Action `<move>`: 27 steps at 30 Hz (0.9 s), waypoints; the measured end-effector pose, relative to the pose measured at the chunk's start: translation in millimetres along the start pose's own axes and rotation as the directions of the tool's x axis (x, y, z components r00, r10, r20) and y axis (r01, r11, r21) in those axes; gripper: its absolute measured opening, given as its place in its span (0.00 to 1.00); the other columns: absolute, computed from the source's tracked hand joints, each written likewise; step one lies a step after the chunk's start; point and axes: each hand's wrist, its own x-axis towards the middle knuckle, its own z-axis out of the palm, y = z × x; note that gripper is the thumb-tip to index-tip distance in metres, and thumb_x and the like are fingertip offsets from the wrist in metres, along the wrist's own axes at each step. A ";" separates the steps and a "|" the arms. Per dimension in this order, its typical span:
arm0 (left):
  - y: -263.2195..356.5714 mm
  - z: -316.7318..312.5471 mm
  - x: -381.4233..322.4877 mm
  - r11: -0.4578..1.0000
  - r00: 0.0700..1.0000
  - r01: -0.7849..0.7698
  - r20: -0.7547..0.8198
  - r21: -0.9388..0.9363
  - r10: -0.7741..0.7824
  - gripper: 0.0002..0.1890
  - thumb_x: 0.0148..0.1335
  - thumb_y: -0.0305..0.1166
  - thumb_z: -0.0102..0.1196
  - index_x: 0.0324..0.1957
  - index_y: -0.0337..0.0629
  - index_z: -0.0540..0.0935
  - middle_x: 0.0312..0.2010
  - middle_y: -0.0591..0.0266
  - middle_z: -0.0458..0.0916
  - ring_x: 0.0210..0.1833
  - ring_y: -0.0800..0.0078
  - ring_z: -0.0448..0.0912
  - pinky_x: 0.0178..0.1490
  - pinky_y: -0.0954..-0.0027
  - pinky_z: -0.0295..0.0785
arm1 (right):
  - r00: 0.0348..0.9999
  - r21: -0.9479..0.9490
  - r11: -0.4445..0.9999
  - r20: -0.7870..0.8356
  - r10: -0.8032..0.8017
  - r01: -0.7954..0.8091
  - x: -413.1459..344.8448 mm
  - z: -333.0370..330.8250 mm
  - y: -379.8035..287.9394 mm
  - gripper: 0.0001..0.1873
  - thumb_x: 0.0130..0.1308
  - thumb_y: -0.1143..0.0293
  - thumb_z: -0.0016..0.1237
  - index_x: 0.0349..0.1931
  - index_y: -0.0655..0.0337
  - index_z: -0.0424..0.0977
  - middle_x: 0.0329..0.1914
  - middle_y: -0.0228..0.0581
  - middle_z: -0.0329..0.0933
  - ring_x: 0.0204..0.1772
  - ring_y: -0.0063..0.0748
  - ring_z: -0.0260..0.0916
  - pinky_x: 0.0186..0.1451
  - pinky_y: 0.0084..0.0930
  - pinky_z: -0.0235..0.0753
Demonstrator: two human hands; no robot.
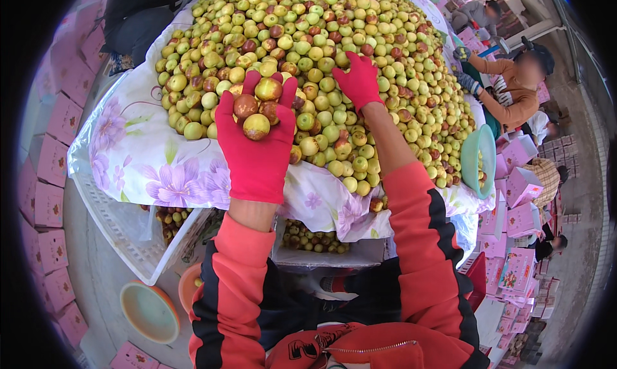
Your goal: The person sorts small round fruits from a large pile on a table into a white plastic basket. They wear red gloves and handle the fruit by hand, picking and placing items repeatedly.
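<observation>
A broad heap of jujubes [308, 36], green to yellow with brown-red patches, covers the table before me. My left hand [255, 157], in a red glove, is turned palm up at the heap's near edge. Several jujubes [257, 126] rest in its palm and half-curled fingers. My right hand [357, 80], gloved in red too, reaches palm down over the middle of the heap. Its thumb and forefinger are spread at the fruit, and no jujube shows between them. What lies under its palm is hidden.
A floral cloth [173, 181] hangs over the table's edge. Below are a white plastic crate [140, 253] and a carton [332, 258] with fruit. A green basin [475, 162] leans at right, near a co-worker [511, 94]. Basins [149, 311] and pink boxes [50, 205] stand at left.
</observation>
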 end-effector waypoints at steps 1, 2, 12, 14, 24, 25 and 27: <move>-0.9 0.0 0.2 1.000 1.000 -0.002 -0.004 0.010 0.002 0.24 0.64 0.45 0.48 0.58 0.44 0.71 0.62 0.49 0.62 0.66 0.52 0.61 0.43 0.67 0.76 | 0.999 0.139 0.990 -0.037 -0.002 0.007 -0.9 1.2 -6.1 0.30 0.52 0.58 0.58 0.55 0.60 0.69 0.54 0.57 0.67 0.56 0.54 0.66 0.58 0.45 0.69; -2.6 -0.2 0.5 1.000 1.000 0.005 0.002 0.007 -0.005 0.24 0.64 0.45 0.48 0.57 0.44 0.71 0.62 0.48 0.62 0.66 0.51 0.62 0.43 0.67 0.76 | 0.999 0.149 0.988 0.000 -0.041 0.041 0.4 4.5 -14.7 0.30 0.50 0.60 0.60 0.54 0.59 0.70 0.54 0.56 0.67 0.53 0.51 0.69 0.55 0.40 0.72; -4.8 0.4 1.3 0.996 0.999 -0.021 -0.029 0.091 0.024 0.23 0.64 0.44 0.48 0.57 0.42 0.72 0.60 0.46 0.65 0.63 0.50 0.64 0.41 0.69 0.75 | 0.912 0.493 0.815 0.097 -0.398 0.303 -18.9 5.8 -89.9 0.25 0.62 0.61 0.51 0.60 0.51 0.66 0.60 0.50 0.66 0.57 0.50 0.69 0.57 0.39 0.71; -3.7 0.2 0.5 0.997 1.000 -0.014 -0.027 0.071 0.016 0.23 0.64 0.44 0.47 0.57 0.43 0.72 0.60 0.47 0.64 0.63 0.51 0.64 0.42 0.69 0.75 | 0.960 0.532 0.835 0.134 -0.245 0.139 -10.5 -4.8 -78.8 0.23 0.62 0.64 0.50 0.59 0.53 0.66 0.57 0.48 0.69 0.54 0.46 0.71 0.56 0.37 0.71; -0.9 2.4 -0.4 0.999 0.999 0.000 -0.035 0.034 0.001 0.23 0.64 0.45 0.48 0.58 0.45 0.71 0.61 0.49 0.64 0.63 0.53 0.64 0.42 0.68 0.75 | 0.999 0.194 0.980 0.009 -0.046 0.043 31.8 -9.0 49.8 0.25 0.58 0.72 0.48 0.58 0.59 0.65 0.60 0.44 0.66 0.56 0.43 0.70 0.56 0.33 0.71; -1.8 2.1 -0.4 0.999 0.999 -0.001 -0.039 0.036 0.002 0.23 0.64 0.45 0.48 0.58 0.45 0.71 0.61 0.49 0.64 0.63 0.53 0.64 0.42 0.68 0.75 | 0.996 0.052 0.995 0.025 -0.084 0.083 31.0 -3.7 51.7 0.26 0.58 0.72 0.49 0.59 0.57 0.64 0.62 0.43 0.64 0.56 0.43 0.69 0.55 0.33 0.71; -2.7 1.4 -1.2 0.999 0.999 0.000 -0.046 0.040 0.001 0.23 0.64 0.45 0.48 0.58 0.45 0.71 0.61 0.49 0.64 0.63 0.53 0.65 0.42 0.68 0.75 | 0.991 -0.074 0.989 0.017 -0.131 0.132 27.1 6.0 48.1 0.26 0.58 0.71 0.48 0.59 0.57 0.64 0.63 0.47 0.61 0.54 0.50 0.70 0.53 0.39 0.72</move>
